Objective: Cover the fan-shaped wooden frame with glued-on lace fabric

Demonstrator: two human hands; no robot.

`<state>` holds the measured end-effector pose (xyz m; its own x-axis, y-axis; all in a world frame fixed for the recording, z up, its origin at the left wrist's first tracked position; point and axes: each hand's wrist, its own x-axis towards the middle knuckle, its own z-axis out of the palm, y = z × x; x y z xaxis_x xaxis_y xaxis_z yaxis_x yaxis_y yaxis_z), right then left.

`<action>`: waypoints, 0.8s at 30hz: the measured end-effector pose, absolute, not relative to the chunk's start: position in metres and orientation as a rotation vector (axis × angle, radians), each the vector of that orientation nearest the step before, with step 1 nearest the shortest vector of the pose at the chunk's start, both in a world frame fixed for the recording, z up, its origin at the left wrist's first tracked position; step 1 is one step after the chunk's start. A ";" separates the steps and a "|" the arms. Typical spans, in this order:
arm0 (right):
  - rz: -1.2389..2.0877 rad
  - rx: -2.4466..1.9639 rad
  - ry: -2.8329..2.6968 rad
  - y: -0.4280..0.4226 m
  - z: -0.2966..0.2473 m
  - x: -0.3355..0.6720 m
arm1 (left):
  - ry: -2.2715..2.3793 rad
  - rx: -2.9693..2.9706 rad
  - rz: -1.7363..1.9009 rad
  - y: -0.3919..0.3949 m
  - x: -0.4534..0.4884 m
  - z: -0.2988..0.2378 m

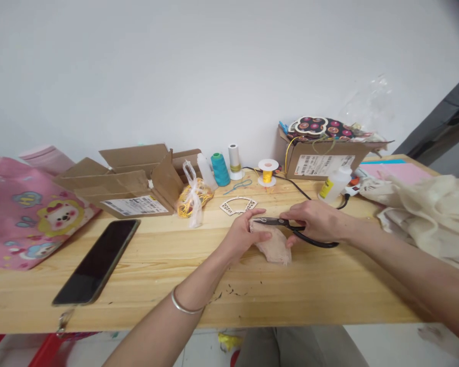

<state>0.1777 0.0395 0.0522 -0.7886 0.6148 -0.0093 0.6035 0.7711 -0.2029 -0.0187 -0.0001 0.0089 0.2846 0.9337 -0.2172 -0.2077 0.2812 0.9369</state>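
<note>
Working at a wooden desk (156,265), we hold a small piece of pale fabric (272,248) in our left hand (240,235), its grip closed on the cloth's left edge with the thumb laid across the front. Our right hand (319,219) has its grip wrapped around the handles of black scissors (277,222), the blades pointing left along the fabric's top edge; whether cloth lies between them we cannot tell. The fabric is near the front of the desk, just right of our left hand, and a silver bangle (179,304) circles our left forearm. Just beyond our hands lies a fan-shaped cutout (227,207), with a teal cone of thread (220,169), a white spool (234,158) and a spool of yellow cord (268,176) standing behind it. A phone (97,262) lies to our left, near an open cardboard box (124,189) and a pink bag (15,209); to our right are a bottle with a yellow label (334,183) and a heap of cream cloth (428,214).
</note>
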 end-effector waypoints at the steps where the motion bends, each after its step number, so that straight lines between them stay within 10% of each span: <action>1: 0.294 -1.005 -2.911 0.040 0.053 0.177 | 0.955 0.962 0.941 0.000 -0.019 0.009; 24: 0.266 -0.930 -2.969 0.046 0.054 0.185 | 0.977 1.014 0.864 0.001 -0.021 0.010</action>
